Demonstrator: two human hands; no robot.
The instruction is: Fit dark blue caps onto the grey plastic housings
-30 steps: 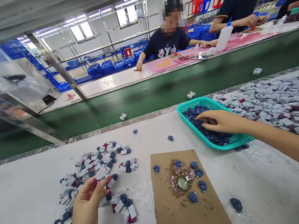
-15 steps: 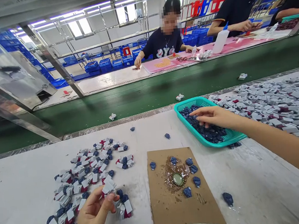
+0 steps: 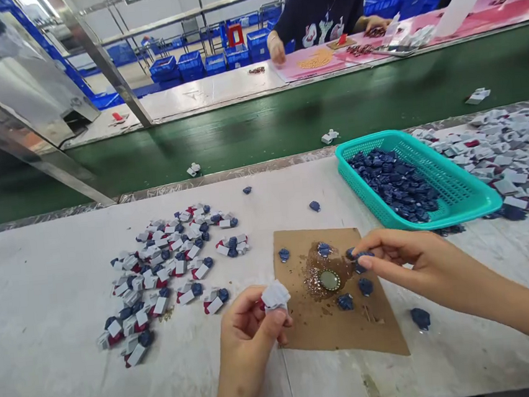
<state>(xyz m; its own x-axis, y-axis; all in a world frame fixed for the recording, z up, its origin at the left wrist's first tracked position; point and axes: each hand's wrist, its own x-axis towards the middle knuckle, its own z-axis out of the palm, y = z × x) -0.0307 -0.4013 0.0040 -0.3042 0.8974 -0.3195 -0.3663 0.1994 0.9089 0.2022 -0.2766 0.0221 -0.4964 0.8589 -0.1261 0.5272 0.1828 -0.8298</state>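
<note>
My left hand (image 3: 253,330) is closed on a small light-grey plastic part (image 3: 275,296) with a dark red portion, held up by the left edge of a brown cardboard sheet (image 3: 306,335). At the sheet's right side, thumb and fingers of my right hand (image 3: 401,260) pinch a dark blue moulded piece (image 3: 362,254); the fingertips partly cover it and a neighbouring piece. Other blue pieces (image 3: 345,302) lie spaced over the cardboard. Among them a round cap (image 3: 330,280) sits in a wet, shiny patch.
Left of the cardboard spread grey, red and blue assembled parts (image 3: 158,258). A teal basket (image 3: 477,203) of blue pieces stands at right, beside a heap of grey parts (image 3: 522,149). Beyond runs a green conveyor belt (image 3: 258,130) carrying scattered parts. Co-workers sit across it.
My right hand has moved from the basket down to the cardboard and onto a blue piece. My left hand has brought the grey part rightward to the cardboard's edge. The view has tilted down.
</note>
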